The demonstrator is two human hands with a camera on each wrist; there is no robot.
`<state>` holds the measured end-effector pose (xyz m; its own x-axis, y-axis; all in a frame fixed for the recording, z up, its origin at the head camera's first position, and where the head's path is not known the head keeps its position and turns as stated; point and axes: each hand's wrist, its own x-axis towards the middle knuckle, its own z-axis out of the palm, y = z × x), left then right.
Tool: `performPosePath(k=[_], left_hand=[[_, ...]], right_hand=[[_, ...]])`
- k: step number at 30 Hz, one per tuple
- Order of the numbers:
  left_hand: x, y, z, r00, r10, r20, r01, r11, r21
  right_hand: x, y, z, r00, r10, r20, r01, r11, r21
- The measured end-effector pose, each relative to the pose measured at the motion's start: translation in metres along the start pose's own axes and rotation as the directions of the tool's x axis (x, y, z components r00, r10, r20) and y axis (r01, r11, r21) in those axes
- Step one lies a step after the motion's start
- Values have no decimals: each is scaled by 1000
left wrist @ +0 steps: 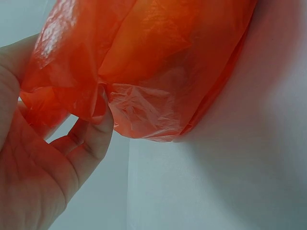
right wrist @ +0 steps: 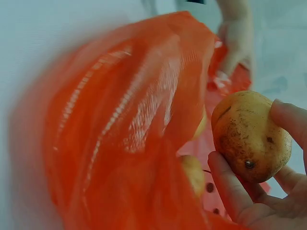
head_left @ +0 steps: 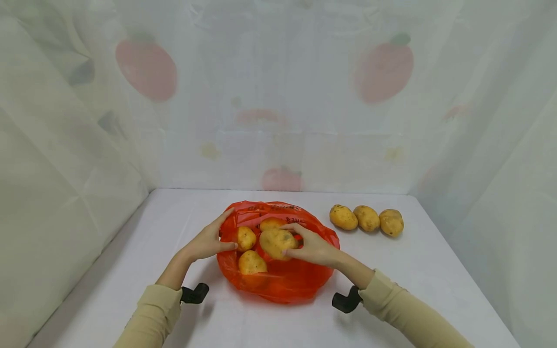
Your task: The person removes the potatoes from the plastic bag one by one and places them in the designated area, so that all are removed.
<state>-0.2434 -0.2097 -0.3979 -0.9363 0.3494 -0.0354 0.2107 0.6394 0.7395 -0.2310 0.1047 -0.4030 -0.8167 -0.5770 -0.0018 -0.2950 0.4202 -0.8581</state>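
A red plastic bag [head_left: 291, 285] sits with its mouth spread upward at the middle of the table. My left hand [head_left: 211, 241] grips the bag's left rim; in the left wrist view the film is bunched between the thumb and fingers [left wrist: 91, 139]. Over the bag's mouth, my right hand [head_left: 316, 249] holds a yellow potato [right wrist: 249, 136] with thumb on one side and fingers on the other. Inside the bag, potatoes show: one at the left [head_left: 246, 239], another at the front [head_left: 252, 263], a third partly hidden behind the held one [head_left: 272, 223].
Three more potatoes lie in a row at the table's back right: the left one [head_left: 344, 217], the middle one [head_left: 367, 218] and the right one [head_left: 391, 223]. White curtains [head_left: 278, 145] with faded fruit prints enclose the white table [head_left: 435, 290] at the back and sides.
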Motion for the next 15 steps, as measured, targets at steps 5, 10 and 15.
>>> performPosePath(k=[5, 10, 15], left_hand=[[0, 0, 0, 1000, 4, 3, -4, 1000, 2], [0, 0, 0, 1000, -1, 3, 1, 1000, 4], [0, 0, 0, 1000, -2, 6, 2, 1000, 0]], right_hand=[[-7, -3, -11, 999, 12, -49, -11, 1000, 25], [-14, -7, -19, 998, 17, -62, -12, 998, 69], [-21, -8, -23, 997, 9, -81, 0, 994, 105]])
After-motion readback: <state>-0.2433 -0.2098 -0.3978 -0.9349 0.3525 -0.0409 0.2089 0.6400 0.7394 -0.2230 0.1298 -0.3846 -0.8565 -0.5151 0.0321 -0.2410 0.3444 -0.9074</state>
